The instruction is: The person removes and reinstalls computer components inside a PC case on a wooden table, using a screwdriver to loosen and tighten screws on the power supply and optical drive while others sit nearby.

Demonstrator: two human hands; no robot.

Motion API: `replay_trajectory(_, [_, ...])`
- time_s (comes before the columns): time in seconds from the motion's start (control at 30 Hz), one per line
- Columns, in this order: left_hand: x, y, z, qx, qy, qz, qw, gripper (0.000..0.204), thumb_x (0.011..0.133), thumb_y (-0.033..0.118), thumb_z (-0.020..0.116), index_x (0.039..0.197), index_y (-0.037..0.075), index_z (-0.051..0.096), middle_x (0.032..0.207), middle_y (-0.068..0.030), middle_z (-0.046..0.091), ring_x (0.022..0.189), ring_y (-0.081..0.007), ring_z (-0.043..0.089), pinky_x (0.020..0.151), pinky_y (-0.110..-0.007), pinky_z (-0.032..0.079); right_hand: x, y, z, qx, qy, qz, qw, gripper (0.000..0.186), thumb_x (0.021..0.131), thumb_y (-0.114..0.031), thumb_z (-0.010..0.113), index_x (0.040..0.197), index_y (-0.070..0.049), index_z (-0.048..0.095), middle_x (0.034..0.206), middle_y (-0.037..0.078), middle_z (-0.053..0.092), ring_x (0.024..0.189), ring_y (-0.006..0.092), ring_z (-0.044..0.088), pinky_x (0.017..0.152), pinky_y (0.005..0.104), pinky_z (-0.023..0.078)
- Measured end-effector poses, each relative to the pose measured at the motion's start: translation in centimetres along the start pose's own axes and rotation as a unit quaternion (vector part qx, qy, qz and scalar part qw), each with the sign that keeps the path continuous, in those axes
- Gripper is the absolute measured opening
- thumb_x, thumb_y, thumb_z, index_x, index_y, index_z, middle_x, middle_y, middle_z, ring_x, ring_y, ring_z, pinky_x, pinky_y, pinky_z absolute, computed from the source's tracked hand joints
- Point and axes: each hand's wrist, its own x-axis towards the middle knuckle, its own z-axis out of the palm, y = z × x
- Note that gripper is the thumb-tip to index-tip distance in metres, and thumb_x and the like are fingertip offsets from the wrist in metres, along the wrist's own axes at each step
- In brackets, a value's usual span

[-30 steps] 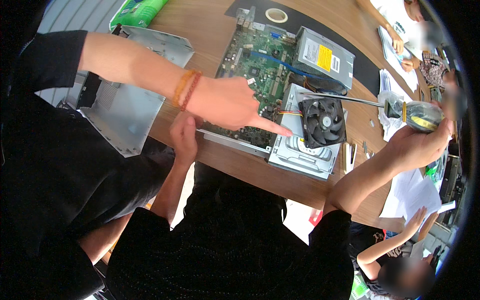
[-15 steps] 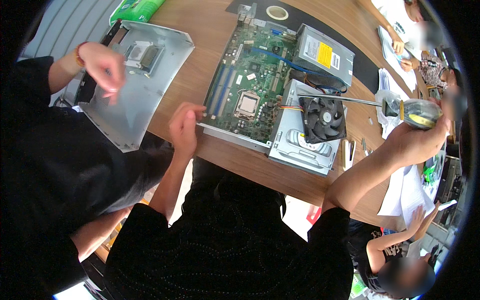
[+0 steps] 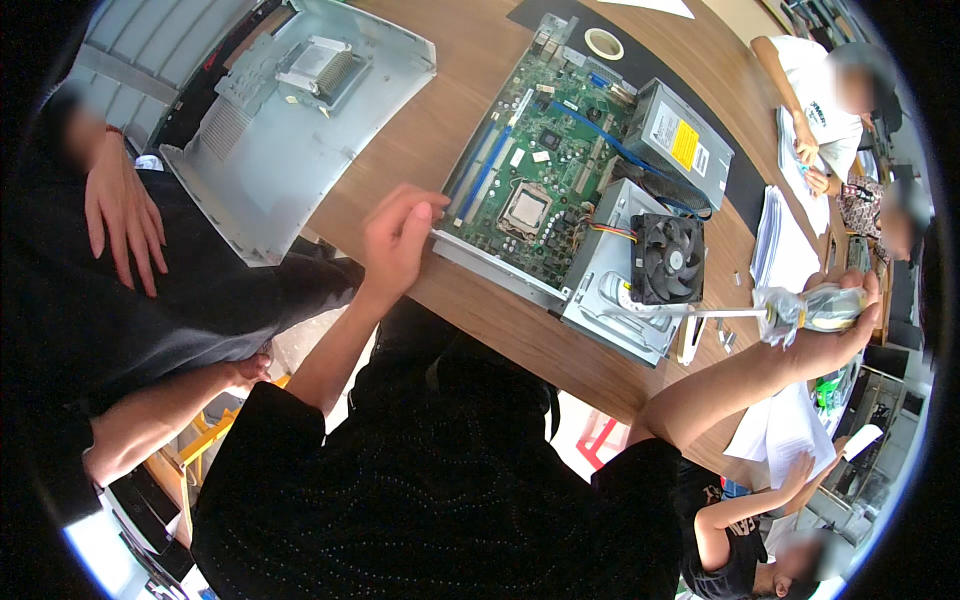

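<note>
An opened desktop computer chassis [image 3: 500,272] lies on the table before me, its green motherboard [image 3: 545,158] exposed with a bare processor [image 3: 527,210] in the socket. My left hand [image 3: 398,240] is closed at the near left edge of the chassis, fingers curled against it. In my right hand [image 3: 850,305] is a screwdriver [image 3: 735,313], its handle wrapped in clear plastic. The long shaft points left, its tip over the metal drive bay [image 3: 625,325]. A black fan [image 3: 668,260] stands on that bay, with coloured wires running to the board.
A silver cover panel [image 3: 290,150] with a heatsink [image 3: 320,70] on it lies to the left. Beside me a co-worker's hand [image 3: 125,215] hangs over dark clothing. A tape roll [image 3: 603,43], the power supply [image 3: 680,140] and paper stacks [image 3: 780,240] are further off.
The screwdriver has come down from above the fan to its near side, over the drive bay. The co-worker's hand has drawn back from the cover panel. My view has shifted slightly.
</note>
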Motion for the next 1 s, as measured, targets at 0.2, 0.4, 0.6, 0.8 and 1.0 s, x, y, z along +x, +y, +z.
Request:
replay_trajectory(0.2, [-0.3,3.4,0.5,0.144,-0.015,0.163,0.976,0.013,0.084,0.005,0.063,0.096,-0.001,0.067,0.089,-0.0113,0.063,0.084,-0.0221,0.062,0.080,-0.035,0.047,-3.6,-0.3,-1.2,-0.090,-0.051,0.179,0.978,0.033,0.096,-0.030,0.049,0.111,-0.002,0.060,0.072,0.001,0.045,0.064,0.0086,0.039,0.051,0.0213,0.033])
replay_trajectory(0.4, [-0.8,5.8,3.4,0.235,-0.180,0.295,0.909,0.025,0.076,0.013,0.076,0.098,0.006,0.067,0.093,-0.0055,0.064,0.085,-0.0219,0.062,0.089,-0.044,0.046,-9.0,1.0,-5.0,-0.144,-0.154,0.336,0.918,0.043,0.088,-0.040,0.062,0.111,-0.005,0.053,0.071,0.001,0.050,0.060,0.0070,0.048,0.042,0.0174,0.036])
replay_trajectory(0.6, [-0.3,6.5,5.2,0.200,-0.266,0.263,0.906,0.027,0.075,0.018,0.076,0.098,0.007,0.065,0.090,-0.0056,0.063,0.086,-0.0228,0.061,0.087,-0.038,0.046,-16.1,1.3,-6.9,-0.235,-0.202,0.370,0.876,0.054,0.087,-0.027,0.072,0.130,-0.004,0.048,0.082,-0.001,0.052,0.066,0.0063,0.052,0.056,0.0194,0.042])
replay_trajectory(0.8, [1.2,6.8,5.9,0.246,-0.388,0.210,0.863,0.030,0.076,0.026,0.075,0.093,0.005,0.062,0.086,-0.0075,0.062,0.091,-0.0286,0.063,0.081,-0.039,0.049,-20.0,1.7,-6.5,-0.374,-0.247,0.296,0.843,0.047,0.080,-0.009,0.078,0.120,-0.001,0.053,0.095,0.006,0.065,0.081,0.0138,0.058,0.075,0.0277,0.047])
replay_trajectory(1.0, [0.6,6.9,6.6,0.266,-0.356,0.261,0.857,0.042,0.071,0.039,0.077,0.093,0.008,0.059,0.087,-0.0070,0.059,0.085,-0.0281,0.062,0.073,-0.040,0.050,-19.7,1.0,-3.6,-0.493,-0.205,0.215,0.818,0.044,0.076,-0.013,0.082,0.109,0.005,0.059,0.090,0.020,0.071,0.083,0.0251,0.068,0.075,0.0337,0.051])
